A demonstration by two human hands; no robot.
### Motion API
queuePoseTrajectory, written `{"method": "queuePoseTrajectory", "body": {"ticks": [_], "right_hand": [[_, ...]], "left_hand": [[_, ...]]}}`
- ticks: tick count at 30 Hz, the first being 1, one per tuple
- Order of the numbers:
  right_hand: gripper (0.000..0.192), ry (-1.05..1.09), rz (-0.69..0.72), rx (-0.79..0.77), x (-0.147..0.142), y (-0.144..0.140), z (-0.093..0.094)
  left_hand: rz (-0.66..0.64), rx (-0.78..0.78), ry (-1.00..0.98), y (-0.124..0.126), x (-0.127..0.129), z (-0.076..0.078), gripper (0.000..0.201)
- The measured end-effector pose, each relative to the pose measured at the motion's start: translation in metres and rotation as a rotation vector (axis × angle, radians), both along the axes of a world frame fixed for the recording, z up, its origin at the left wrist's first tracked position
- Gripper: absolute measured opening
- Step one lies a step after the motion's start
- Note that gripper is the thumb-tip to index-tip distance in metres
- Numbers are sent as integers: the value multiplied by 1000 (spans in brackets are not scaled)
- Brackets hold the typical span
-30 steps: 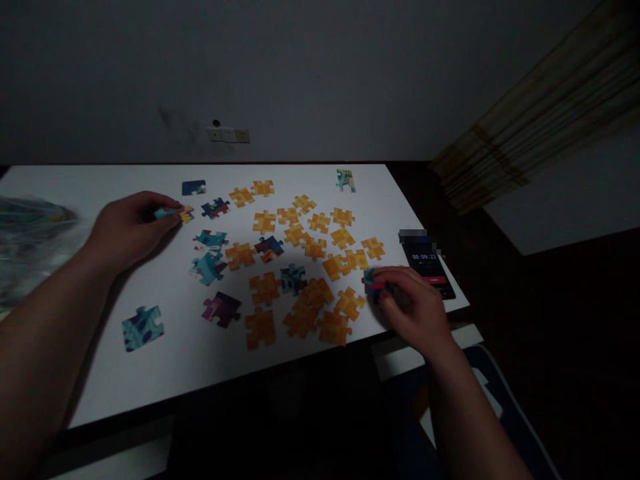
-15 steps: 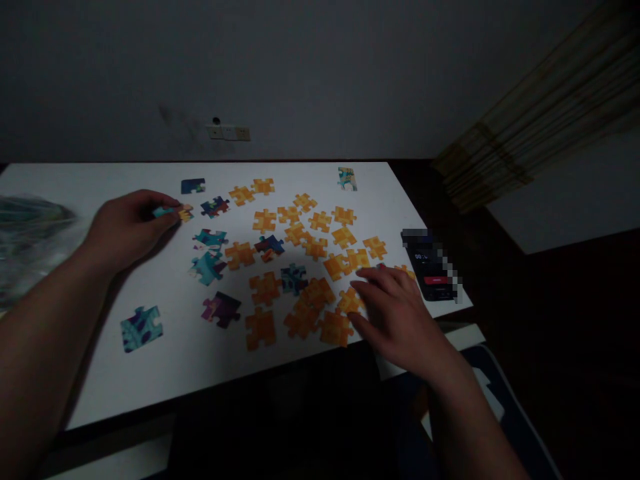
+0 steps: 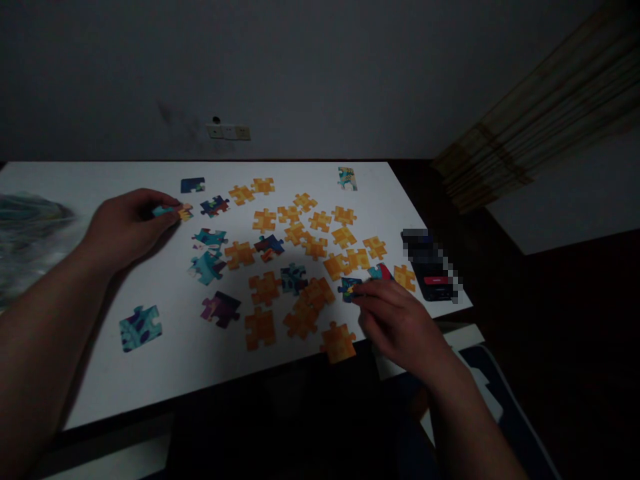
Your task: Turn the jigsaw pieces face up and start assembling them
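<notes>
1. Pinched between thumb and fingertips of the left hand (image 3: 127, 227) is a small teal-and-orange puzzle piece (image 3: 173, 213), held low over the left half of the white table (image 3: 100, 373), toward its far edge.
2. Left again, at the table's left edge, a blurred crinkly bag (image 3: 30, 233) sits in shadow.
3. Near the front left corner lies a lone teal speckled piece (image 3: 141, 327), flat and face up, with knobs and notches plain to see.
4. Moving to the middle: a loose scatter of orange pieces (image 3: 265, 288), cardboard backs up and matte, mixed with a few dark blue, purple and teal printed ones.
5. One orange piece (image 3: 339, 342) lies right at the front edge, part of it jutting over the edge.
6. Over to the right hand (image 3: 395, 320) now, near the front right corner: thumb and forefinger are closed on a blue printed piece (image 3: 350, 288), lifting one side off the table.
7. Just beyond the knuckles lies a red-and-teal piece (image 3: 380, 271), then one more orange piece (image 3: 404, 277).
8. At the right edge rests a dark, glossy phone (image 3: 433, 280), flat on the table, with a red bar lit on its screen.
</notes>
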State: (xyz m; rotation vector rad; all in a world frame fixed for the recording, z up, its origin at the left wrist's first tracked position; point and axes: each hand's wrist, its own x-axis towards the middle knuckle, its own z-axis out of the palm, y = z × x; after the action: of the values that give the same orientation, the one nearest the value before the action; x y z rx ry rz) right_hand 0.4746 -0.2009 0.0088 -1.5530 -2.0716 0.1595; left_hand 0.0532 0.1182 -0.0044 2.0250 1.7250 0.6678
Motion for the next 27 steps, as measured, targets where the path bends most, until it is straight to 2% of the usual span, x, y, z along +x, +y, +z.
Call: {"method": "queuePoseTrajectory", "body": {"ticks": [3,7,11,13,16,22,25,27], "right_hand": [[38,21,27,-21,-7,-11,6],[46,45,147,-139,-18,-26,11],[37,55,197,-127,-23,-31,4],[37,145,139,-80,-24,-30,0],[43,228,-23,-43,-25,-27,-2],[26,56,-136,-69,-32,-15,-1],[24,17,-183,-68,-36,-8,1],[25,0,-166,-59,-40,-1,3]], "left_hand": [[2,-11,10,-1,2,2,48],[27,-23,11,-2,3,3,50],[25,-7,12,0,1,0,51],[15,1,10,1,-1,-1,50],[5,0,5,1,-2,-2,49],[11,-7,-3,-1,0,1,49],[11,-19,1,-3,3,3,50],[8,-23,3,-3,4,4,50]]}}
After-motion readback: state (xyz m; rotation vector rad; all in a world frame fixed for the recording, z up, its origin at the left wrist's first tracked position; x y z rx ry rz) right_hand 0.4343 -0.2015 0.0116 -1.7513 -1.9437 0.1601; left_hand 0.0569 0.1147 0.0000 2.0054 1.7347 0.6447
